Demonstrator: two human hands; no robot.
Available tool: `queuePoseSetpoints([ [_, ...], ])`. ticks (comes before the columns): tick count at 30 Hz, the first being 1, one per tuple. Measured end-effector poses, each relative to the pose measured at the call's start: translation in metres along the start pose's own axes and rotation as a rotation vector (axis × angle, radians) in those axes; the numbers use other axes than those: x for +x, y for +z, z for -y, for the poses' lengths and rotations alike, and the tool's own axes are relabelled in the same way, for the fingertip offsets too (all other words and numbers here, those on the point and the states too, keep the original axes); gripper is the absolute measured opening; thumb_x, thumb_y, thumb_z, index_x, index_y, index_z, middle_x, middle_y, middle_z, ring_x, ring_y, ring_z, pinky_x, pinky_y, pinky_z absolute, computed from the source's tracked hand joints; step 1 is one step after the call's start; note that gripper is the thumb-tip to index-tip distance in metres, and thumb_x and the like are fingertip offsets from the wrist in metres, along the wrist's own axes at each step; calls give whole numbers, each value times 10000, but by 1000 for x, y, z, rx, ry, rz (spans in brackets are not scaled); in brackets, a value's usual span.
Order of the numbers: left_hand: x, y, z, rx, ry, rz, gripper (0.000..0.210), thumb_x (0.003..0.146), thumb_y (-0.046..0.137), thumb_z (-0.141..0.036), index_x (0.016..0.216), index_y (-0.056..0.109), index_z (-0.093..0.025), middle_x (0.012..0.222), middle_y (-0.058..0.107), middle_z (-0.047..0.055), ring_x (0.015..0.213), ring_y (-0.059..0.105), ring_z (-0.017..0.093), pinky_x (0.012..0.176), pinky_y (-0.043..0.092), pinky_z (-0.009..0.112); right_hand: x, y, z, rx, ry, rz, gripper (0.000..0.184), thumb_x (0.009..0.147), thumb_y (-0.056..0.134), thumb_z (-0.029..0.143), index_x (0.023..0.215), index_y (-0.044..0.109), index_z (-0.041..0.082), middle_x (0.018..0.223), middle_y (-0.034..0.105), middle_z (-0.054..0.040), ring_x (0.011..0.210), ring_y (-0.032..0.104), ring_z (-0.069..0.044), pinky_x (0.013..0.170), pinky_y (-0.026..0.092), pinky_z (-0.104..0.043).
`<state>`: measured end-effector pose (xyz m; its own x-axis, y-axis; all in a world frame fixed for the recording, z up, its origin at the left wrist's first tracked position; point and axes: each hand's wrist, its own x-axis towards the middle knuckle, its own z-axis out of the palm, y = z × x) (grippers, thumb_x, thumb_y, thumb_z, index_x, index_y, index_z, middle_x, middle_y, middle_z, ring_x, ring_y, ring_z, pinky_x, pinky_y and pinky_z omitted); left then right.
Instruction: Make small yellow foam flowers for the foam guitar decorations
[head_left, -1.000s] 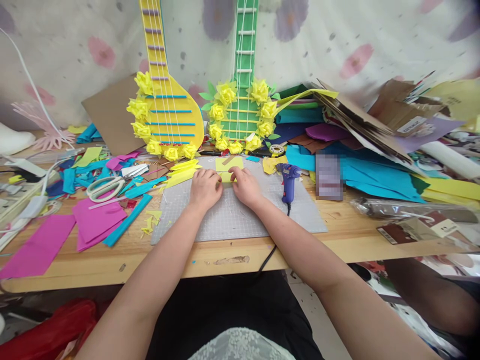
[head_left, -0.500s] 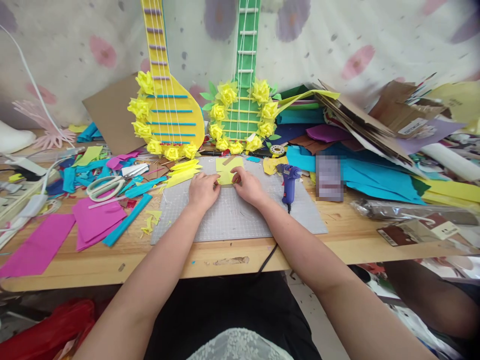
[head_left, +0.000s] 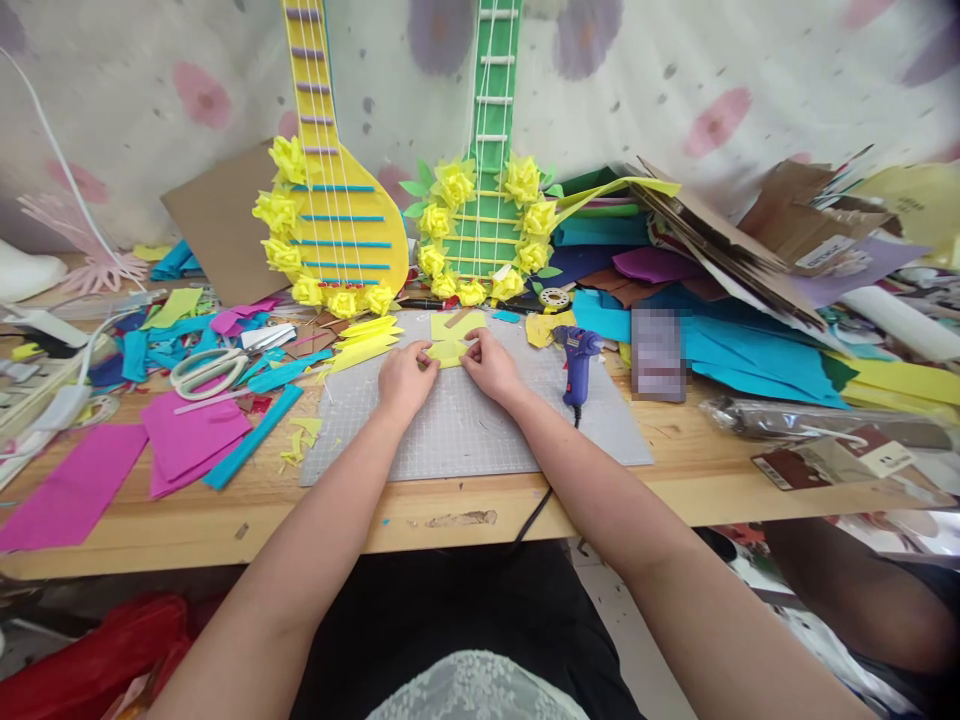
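A: From the left, we've got magenta sheets (head_left: 75, 485) on the near side, then white-handled scissors (head_left: 208, 374) farther back and a blue strip (head_left: 253, 438) slanting beside the mat (head_left: 442, 445).

B: Behind, we see the yellow paper guitar (head_left: 358, 235) standing upright, and here's the left hand (head_left: 406, 382), thumb and fingertips pinching the left edge of a yellow piece (head_left: 448, 354)!

A: And that piece sits between both hands, at the mat's far side. It's small from up here, so we can't swear whether it's folded.

B: On its right edge, we have the right hand (head_left: 491, 367), thumb and forefinger pinching too, with the green paper guitar (head_left: 484, 232) upright beyond.

A: Rightward, we spot the blue glue gun (head_left: 576, 365) on the mat, nozzle right, then wide blue sheets (head_left: 757, 358) on the table (head_left: 675, 480).
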<state>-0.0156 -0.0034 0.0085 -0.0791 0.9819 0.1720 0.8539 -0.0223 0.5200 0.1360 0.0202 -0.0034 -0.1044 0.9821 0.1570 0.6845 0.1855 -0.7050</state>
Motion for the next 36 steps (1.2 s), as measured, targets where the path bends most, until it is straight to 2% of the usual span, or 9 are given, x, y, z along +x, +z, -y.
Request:
queuePoseSetpoints([
  [10,-2,0,-7,121,54,-55,359,742,515,-229,1099,546,-235,818,660,23,936,533,236,752,410,336,-2,5,5,-125,-18,-51,271,714,466,156,981,444,200,745,611,-22,803,518,-196,676,377,-300],
  [20,0,4,-2,121,64,-76,226,752,516,-227,977,530,-220,792,642,18,884,514,213,736,392,314,-4,2,9,-247,-39,-34,63,759,440,173,802,479,196,812,595,-44,794,497,-179,666,349,-275],
  [22,-1,3,-3,138,72,-66,195,755,511,-222,948,538,-223,786,633,21,873,506,213,732,389,314,-4,2,9,-269,-41,-32,64,766,436,179,806,484,195,817,596,-41,801,497,-178,664,344,-268],
  [25,-1,2,-4,181,159,-43,139,775,480,-207,874,575,-226,812,611,42,884,481,222,757,384,326,-5,2,10,-308,-47,-27,82,778,427,181,828,492,193,832,604,-40,814,499,-182,667,340,-265],
  [29,0,4,-3,197,254,-51,239,787,425,-151,851,638,-238,881,560,73,922,442,232,821,371,343,-7,3,13,-388,-62,-29,126,800,410,180,880,507,185,873,607,-61,835,502,-194,685,344,-276],
  [33,1,6,-2,187,249,-53,252,763,451,-148,850,662,-253,878,542,72,936,428,240,837,359,364,-8,7,14,-471,-89,-41,181,825,377,175,933,521,176,925,598,-88,887,492,-208,739,349,-296],
  [36,0,6,-4,182,220,-73,176,754,502,-238,820,666,-245,889,541,71,948,421,254,824,355,379,-8,8,14,-504,-94,-30,196,832,372,183,950,527,169,950,589,-99,915,483,-216,769,349,-308],
])
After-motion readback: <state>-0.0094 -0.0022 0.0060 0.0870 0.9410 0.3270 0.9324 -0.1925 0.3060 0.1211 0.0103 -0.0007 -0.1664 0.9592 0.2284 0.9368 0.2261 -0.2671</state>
